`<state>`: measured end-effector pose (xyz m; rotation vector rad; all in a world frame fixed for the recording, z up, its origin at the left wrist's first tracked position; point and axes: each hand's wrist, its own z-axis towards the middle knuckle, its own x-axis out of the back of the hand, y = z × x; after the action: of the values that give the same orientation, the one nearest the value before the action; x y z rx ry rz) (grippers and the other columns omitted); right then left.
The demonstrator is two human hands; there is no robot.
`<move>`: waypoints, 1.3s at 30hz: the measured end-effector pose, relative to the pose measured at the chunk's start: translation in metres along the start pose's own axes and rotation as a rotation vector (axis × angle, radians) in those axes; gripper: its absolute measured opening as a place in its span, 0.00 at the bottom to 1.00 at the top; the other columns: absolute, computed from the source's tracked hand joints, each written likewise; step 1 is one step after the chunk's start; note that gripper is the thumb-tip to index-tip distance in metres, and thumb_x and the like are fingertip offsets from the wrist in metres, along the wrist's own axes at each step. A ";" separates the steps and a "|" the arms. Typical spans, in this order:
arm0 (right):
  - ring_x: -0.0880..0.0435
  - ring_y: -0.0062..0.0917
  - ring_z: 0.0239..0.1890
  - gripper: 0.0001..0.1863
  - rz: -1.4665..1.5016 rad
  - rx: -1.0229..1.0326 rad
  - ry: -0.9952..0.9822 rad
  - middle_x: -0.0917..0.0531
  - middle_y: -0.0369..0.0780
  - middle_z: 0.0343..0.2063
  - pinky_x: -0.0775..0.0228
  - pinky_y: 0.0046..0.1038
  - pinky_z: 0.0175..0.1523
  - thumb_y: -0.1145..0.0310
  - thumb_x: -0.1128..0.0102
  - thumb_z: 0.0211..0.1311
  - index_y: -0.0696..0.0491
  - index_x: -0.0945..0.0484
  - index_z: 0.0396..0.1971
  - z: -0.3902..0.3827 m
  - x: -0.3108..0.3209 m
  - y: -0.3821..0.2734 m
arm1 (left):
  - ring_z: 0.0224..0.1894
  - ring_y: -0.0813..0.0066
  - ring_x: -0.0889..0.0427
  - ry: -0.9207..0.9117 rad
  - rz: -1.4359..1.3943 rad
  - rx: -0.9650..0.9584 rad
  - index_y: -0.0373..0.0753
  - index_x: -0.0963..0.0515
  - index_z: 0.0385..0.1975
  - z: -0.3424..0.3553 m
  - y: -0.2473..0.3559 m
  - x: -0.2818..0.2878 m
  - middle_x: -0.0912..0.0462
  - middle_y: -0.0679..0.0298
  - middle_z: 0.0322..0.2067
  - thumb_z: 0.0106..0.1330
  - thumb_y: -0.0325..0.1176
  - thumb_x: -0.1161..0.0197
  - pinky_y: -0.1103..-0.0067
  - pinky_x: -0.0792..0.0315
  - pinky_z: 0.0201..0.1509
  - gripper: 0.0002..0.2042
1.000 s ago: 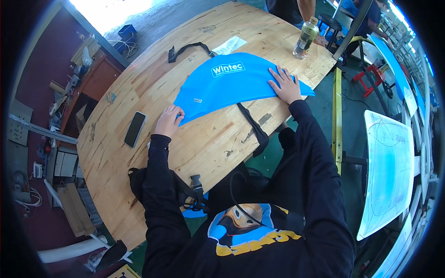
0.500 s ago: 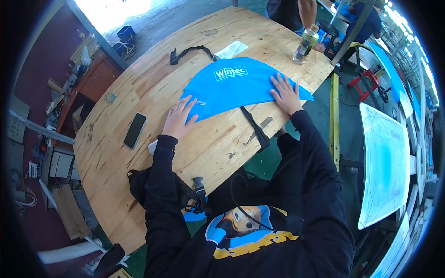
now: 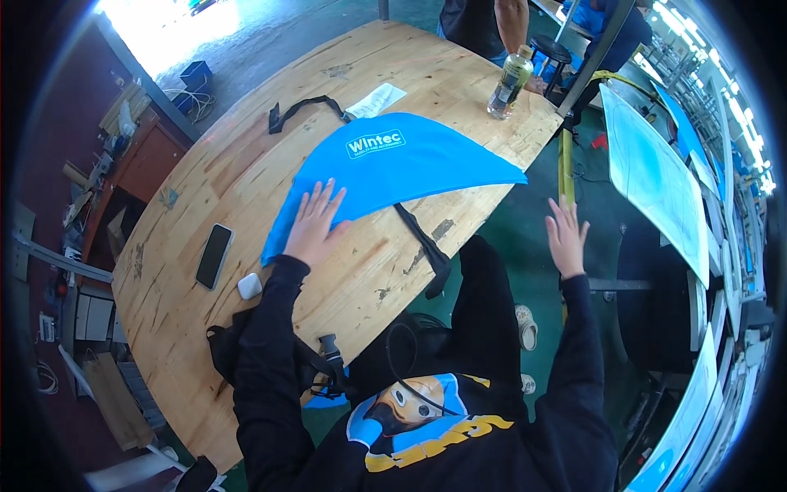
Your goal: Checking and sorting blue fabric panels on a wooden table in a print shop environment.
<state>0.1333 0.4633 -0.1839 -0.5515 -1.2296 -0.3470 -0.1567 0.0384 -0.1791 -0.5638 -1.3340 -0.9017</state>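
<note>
A blue fabric piece [image 3: 410,168] with a curved far edge and a white printed logo lies flat on the wooden table [image 3: 328,287]. My left hand [image 3: 314,225] rests open on its left end, fingers spread. My right hand [image 3: 567,240] is in the air past the table's right edge, open and holding nothing. A black strap [image 3: 425,246] comes out from under the fabric's near edge and hangs over the table edge. Another black strap [image 3: 307,105] lies beyond the far edge, beside a white paper slip [image 3: 375,100].
Left of my left hand lie a phone [image 3: 215,256] and a small white case [image 3: 249,285]. A bottle [image 3: 509,84] stands at the far right corner, near another person's arm [image 3: 512,25]. A black bag with a buckle [image 3: 329,344] is at the near edge. Large blue-white panels [image 3: 656,184] stand at the right.
My right hand has lifted off the fabric's right end and moved right, past the table edge. My left hand stays on the fabric. The whole view has shifted a little.
</note>
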 end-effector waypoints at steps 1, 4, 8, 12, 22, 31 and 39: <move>0.52 0.36 0.73 0.24 -0.005 -0.023 0.009 0.42 0.37 0.70 0.72 0.59 0.69 0.54 0.61 0.73 0.42 0.37 0.65 -0.014 0.012 0.010 | 0.73 0.53 0.55 0.015 -0.054 -0.034 0.43 0.47 0.70 0.012 0.011 -0.003 0.49 0.57 0.71 0.70 0.48 0.51 0.59 0.60 0.74 0.31; 0.52 0.35 0.73 0.22 0.020 -0.067 0.024 0.42 0.36 0.70 0.72 0.57 0.70 0.59 0.60 0.73 0.44 0.36 0.64 -0.053 0.044 0.034 | 0.73 0.53 0.53 0.077 -0.006 -0.005 0.45 0.46 0.69 0.042 0.024 -0.021 0.49 0.56 0.71 0.71 0.52 0.53 0.59 0.57 0.73 0.31; 0.47 0.36 0.72 0.20 -0.069 -0.179 0.089 0.38 0.37 0.68 0.66 0.57 0.70 0.62 0.59 0.73 0.45 0.33 0.62 -0.107 0.093 0.064 | 0.73 0.53 0.57 -0.044 0.040 0.107 0.49 0.49 0.71 0.058 0.024 -0.040 0.54 0.59 0.72 0.72 0.53 0.57 0.54 0.61 0.73 0.30; 0.45 0.36 0.71 0.19 -0.128 -0.378 0.120 0.35 0.37 0.66 0.64 0.58 0.68 0.60 0.62 0.75 0.46 0.32 0.61 -0.176 0.125 0.140 | 0.74 0.53 0.58 -0.070 0.113 0.104 0.52 0.49 0.71 0.044 0.021 -0.035 0.56 0.60 0.73 0.72 0.53 0.58 0.51 0.63 0.72 0.29; 0.38 0.44 0.67 0.28 -0.464 -0.951 0.043 0.33 0.48 0.63 0.46 0.39 0.67 0.50 0.55 0.71 0.55 0.33 0.61 -0.366 0.156 0.340 | 0.74 0.53 0.60 -0.045 0.120 0.236 0.46 0.55 0.72 -0.019 -0.021 -0.021 0.58 0.59 0.73 0.71 0.50 0.54 0.51 0.62 0.72 0.33; 0.25 0.45 0.52 0.22 -0.517 -0.977 0.106 0.25 0.52 0.49 0.33 0.39 0.55 0.59 0.48 0.66 0.63 0.27 0.50 -0.353 0.144 0.292 | 0.73 0.48 0.58 -0.174 0.200 0.460 0.42 0.57 0.72 -0.090 -0.036 -0.001 0.58 0.55 0.72 0.71 0.50 0.54 0.51 0.60 0.71 0.35; 0.22 0.43 0.37 0.10 -0.480 -0.980 0.298 0.22 0.46 0.32 0.31 0.40 0.43 0.72 0.33 0.50 0.58 0.27 0.27 -0.387 0.150 0.303 | 0.74 0.52 0.60 0.040 0.122 0.335 0.40 0.56 0.72 -0.064 0.003 0.022 0.56 0.54 0.72 0.68 0.44 0.50 0.53 0.63 0.73 0.36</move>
<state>0.6465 0.4971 -0.1934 -0.9834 -0.8280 -1.4257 -0.1174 -0.0158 -0.1684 -0.3604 -1.3629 -0.5703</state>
